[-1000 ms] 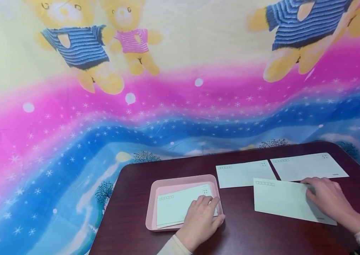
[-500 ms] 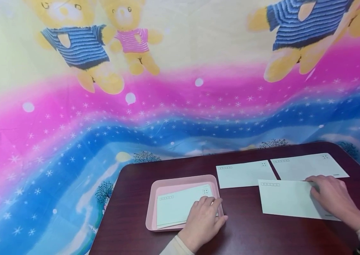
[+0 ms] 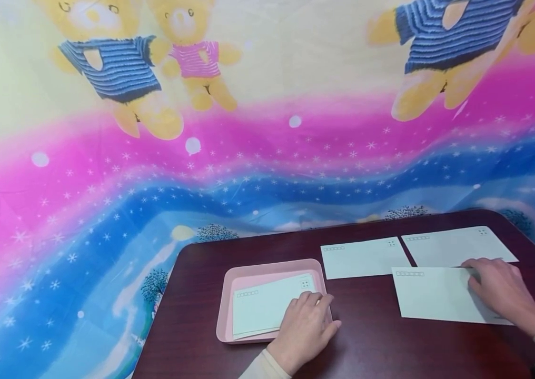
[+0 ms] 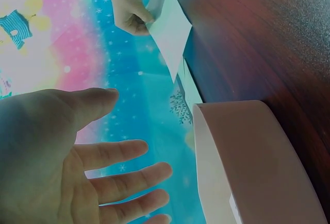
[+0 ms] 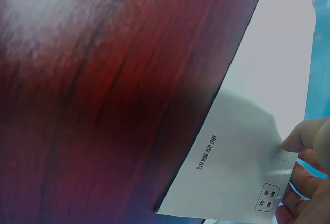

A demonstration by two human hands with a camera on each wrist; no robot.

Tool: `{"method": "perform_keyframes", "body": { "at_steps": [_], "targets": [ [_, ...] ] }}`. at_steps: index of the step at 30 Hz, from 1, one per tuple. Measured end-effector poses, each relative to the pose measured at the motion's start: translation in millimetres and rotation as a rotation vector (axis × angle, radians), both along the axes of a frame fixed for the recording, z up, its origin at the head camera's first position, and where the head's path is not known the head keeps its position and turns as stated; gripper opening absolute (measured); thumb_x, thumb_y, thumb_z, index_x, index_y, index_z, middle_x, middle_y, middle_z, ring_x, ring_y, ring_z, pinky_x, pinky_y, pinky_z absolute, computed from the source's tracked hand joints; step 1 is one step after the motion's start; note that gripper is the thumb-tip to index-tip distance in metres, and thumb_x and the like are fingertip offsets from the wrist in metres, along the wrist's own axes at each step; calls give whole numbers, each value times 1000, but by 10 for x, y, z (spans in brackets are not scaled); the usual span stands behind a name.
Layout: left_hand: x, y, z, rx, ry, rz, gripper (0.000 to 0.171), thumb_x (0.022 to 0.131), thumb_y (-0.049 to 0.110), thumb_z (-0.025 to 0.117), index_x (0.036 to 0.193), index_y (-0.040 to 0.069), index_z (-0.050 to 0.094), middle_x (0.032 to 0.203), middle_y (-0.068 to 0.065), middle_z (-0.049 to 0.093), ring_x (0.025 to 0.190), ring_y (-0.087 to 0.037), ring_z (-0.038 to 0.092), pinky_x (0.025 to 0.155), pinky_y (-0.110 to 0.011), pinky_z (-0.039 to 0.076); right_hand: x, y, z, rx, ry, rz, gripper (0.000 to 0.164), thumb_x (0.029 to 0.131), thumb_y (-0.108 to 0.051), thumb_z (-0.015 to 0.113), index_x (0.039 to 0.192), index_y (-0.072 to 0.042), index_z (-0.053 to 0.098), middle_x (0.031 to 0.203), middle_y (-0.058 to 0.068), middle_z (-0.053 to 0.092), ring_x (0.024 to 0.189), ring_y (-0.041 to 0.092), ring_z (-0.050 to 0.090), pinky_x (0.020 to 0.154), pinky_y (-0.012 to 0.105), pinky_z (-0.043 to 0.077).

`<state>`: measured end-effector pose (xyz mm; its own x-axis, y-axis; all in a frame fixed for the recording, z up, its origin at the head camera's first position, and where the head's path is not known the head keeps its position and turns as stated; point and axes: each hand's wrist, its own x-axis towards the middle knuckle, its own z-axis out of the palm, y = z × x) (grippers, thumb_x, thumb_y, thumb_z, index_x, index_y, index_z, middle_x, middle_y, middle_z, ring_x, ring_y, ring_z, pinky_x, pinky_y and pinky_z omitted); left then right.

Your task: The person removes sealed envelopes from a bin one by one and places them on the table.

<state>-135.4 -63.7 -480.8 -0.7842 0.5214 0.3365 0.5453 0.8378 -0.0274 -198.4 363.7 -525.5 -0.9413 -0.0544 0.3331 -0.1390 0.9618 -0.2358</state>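
My right hand (image 3: 499,289) pinches a pale envelope (image 3: 438,297) near its right end, thumb on the printed face and fingers behind, as the right wrist view shows. In the left wrist view that envelope appears tilted, at least partly off the table. My left hand (image 3: 303,329) hovers over the right side of a pink tray (image 3: 224,310), its fingers spread and holding nothing. Inside the tray lie stacked envelopes (image 3: 260,310), partly hidden by this hand. Behind the held envelope, two more lie flat: a left envelope (image 3: 362,258) and a right envelope (image 3: 457,245).
The dark red-brown wooden table (image 3: 362,347) has rounded far corners. Close behind it hangs a colourful cloth (image 3: 267,142) printed with bears. The tray's raised wall (image 4: 258,152) stands beside my left hand.
My right hand has drawn the envelope to the right and slightly away, levelling its slant. My left hand has drifted a little to the right. Tray and lying envelopes stay put.
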Motion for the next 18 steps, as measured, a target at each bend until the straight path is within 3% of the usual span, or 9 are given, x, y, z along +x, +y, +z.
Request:
{"method": "perform_keyframes", "body": {
  "at_steps": [11, 18],
  "targets": [
    [3, 51, -16, -9, -27, -10, 44, 93, 49, 67, 127, 20, 65, 118, 3, 70, 108, -14, 63, 81, -29, 51, -25, 97, -19, 13, -30, -27, 26, 72, 4, 67, 97, 8, 71, 98, 34, 69, 86, 52, 61, 69, 63, 41],
    [6, 93, -3, -12, -19, -28, 44, 93, 48, 67, 126, 19, 66, 116, 4, 71, 107, -13, 63, 80, -28, 50, -71, 145, 1, 35, -45, -43, 25, 72, 5, 67, 97, 9, 71, 96, 34, 68, 79, 49, 62, 65, 59, 43]
  ]
}}
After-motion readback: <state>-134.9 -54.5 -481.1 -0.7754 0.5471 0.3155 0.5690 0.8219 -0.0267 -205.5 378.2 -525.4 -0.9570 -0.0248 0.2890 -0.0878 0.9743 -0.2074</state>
